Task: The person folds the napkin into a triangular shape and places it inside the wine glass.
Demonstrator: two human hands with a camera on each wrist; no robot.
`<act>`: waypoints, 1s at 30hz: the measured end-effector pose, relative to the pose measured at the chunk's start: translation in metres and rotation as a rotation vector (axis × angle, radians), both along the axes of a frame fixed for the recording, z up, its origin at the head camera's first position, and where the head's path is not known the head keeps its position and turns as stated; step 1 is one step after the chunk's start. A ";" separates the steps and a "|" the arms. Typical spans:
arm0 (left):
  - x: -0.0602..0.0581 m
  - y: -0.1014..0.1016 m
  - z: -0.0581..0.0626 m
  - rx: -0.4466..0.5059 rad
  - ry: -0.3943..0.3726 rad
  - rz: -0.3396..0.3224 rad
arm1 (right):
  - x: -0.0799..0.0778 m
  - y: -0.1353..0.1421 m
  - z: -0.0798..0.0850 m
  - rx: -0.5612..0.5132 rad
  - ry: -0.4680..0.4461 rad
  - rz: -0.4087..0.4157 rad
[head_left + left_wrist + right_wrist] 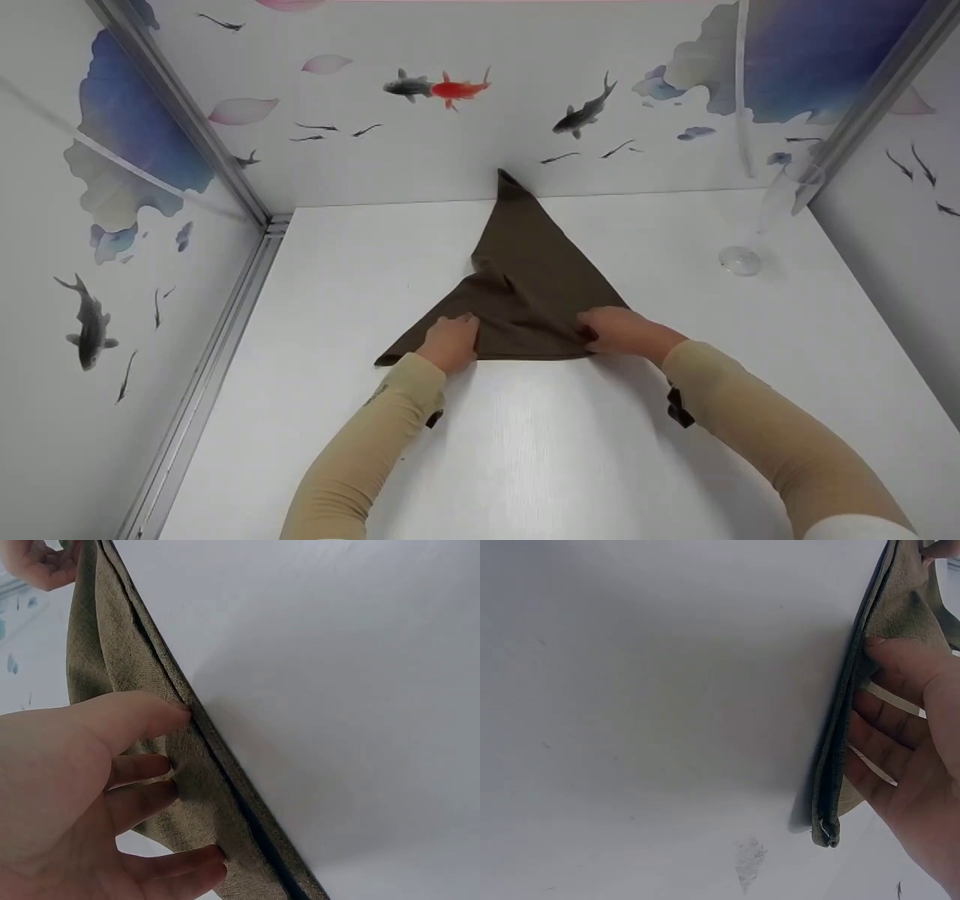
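A dark brown cloth napkin (540,262), folded into a rough triangle, lies on the white table with its far tip up against the back wall. Creases run across its middle, and the layered front edge faces me. My left hand (451,343) rests on the left part of that edge; in the left wrist view its thumb and loosely bent fingers (142,802) touch the top layer. Near the right corner, my right hand (626,330) holds the folded edge between thumb and fingers. The right fingertips are hidden by the cloth in the right wrist view.
A clear wine glass (740,261) stands at the back right of the table (525,450). White panels printed with fish and petals enclose the table at the back (450,157) and both sides, with metal rails (255,255) at the corners.
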State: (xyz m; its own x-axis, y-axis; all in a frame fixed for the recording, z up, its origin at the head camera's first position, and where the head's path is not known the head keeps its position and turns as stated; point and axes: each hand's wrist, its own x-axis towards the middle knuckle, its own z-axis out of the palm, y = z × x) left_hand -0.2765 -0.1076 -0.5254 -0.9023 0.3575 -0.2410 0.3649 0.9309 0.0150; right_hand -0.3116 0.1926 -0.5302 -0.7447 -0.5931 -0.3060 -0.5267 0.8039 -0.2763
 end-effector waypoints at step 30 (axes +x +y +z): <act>-0.007 0.015 0.000 0.095 0.007 0.195 | -0.009 0.027 0.020 0.116 0.169 0.206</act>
State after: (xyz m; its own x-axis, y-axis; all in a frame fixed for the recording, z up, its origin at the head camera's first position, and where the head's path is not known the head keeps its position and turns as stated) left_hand -0.2840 -0.0927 -0.5258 -0.9582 0.1968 -0.2074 0.1784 0.9784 0.1045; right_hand -0.3210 0.2193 -0.5097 -0.6585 -0.7052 -0.2628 -0.7127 0.6965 -0.0834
